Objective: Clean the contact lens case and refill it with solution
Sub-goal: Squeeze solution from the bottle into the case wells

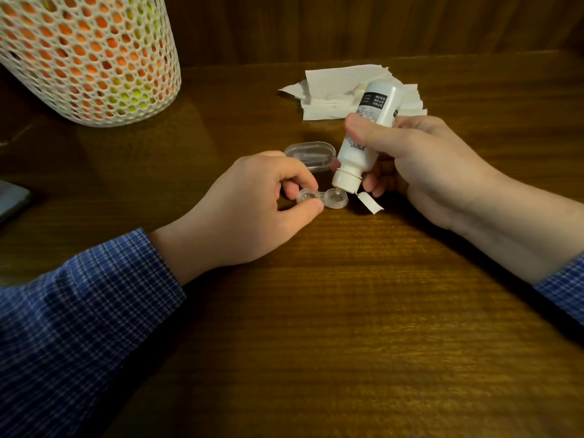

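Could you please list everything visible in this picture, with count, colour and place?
Lens case: one, clear, two open wells, table centre.
Solution bottle: one, white, tipped nozzle-down over the case's right-hand well.
Oval container: one, clear, behind the case.
Paper tissues: a pile, white, far side of table.
Mesh basket: one, white, orange and green contents, far left.
Dark flat object: one, grey, left edge, unclear.
Table: one, brown wood.
Sleeves: two, blue check.
Left hand: pinches the case.
Right hand: grips the bottle.

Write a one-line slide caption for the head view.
Right hand tips the white solution bottle nozzle-down into one well of the clear lens case, which the left hand pinches steady.
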